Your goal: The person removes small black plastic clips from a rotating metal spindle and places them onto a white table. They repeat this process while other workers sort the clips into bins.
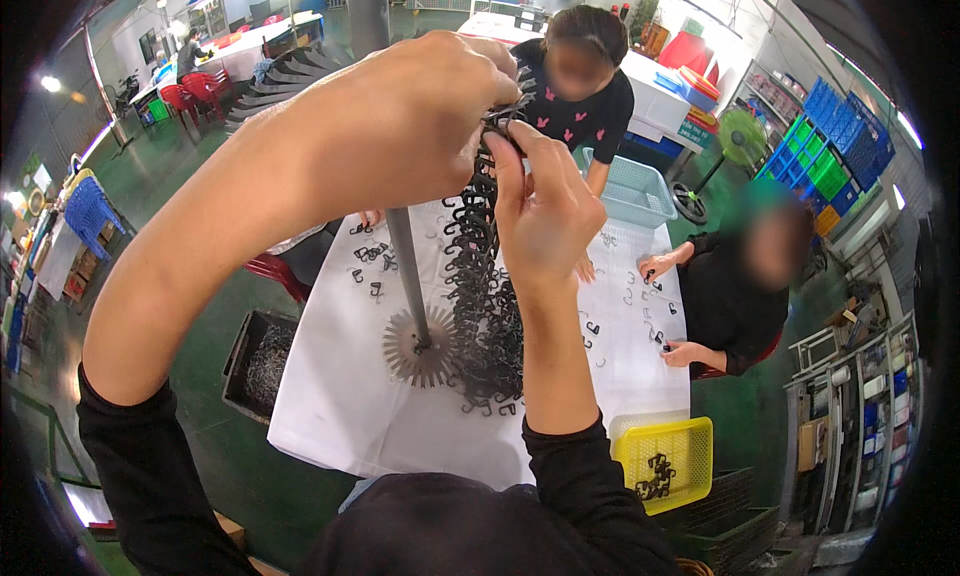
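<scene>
My left hand (440, 101) reaches across the upper part of a grey metal pole (405, 266), fingers curled in by the tips of thin metal strips; what they hold is hidden. Beside it my right hand (550, 201) pinches a small dark hook-shaped piece (497, 123), thumb and forefinger closed. Below my hands hangs a long dense bunch of black hook-shaped pieces (480, 276), reaching down toward the table. Grey metal fins (285, 84) fan out behind my left forearm. Low on the pole sits a round finned metal disc (405, 351).
Loose black hooks (372, 256) lie on the white-covered table (340, 406). Two people sit or stand at its far and right sides. A yellow basket (690, 446) holds more hooks; a light-blue basket (630, 191) stands far right. A dark crate (262, 361) is on the left floor.
</scene>
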